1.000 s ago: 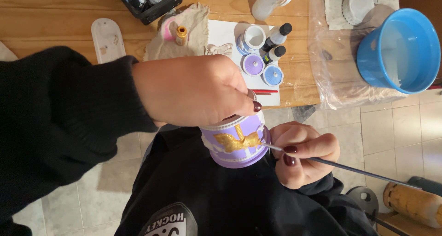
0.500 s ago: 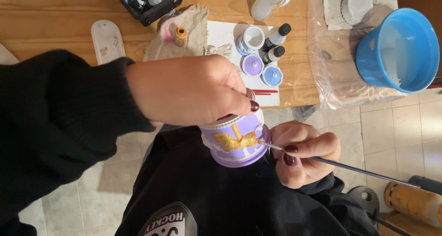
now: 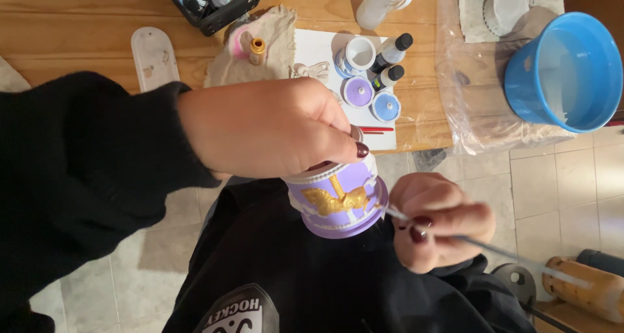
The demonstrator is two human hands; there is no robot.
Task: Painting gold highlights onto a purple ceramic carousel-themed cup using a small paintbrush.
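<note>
The person's left hand (image 3: 270,128) grips from above a small lilac and white ceramic carousel figurine with a gold horse on its side (image 3: 337,202), fingers wrapped over its top so that the upper part is hidden. The figurine is held in the air above the person's black-clad lap, just near of the table edge. The right hand (image 3: 437,221) is pinched closed around a thin paintbrush with a long slim handle (image 3: 481,244); its tip appears to touch the figurine's lower right rim, though the contact is blurred. On the far side lies a wooden table (image 3: 78,27) carrying a white sheet of paper (image 3: 312,47) with small open paint pots, one lilac (image 3: 358,90) and one blue (image 3: 386,105). To the far right stands a blue plastic bucket (image 3: 565,70) on clear plastic sheeting (image 3: 468,105).
</note>
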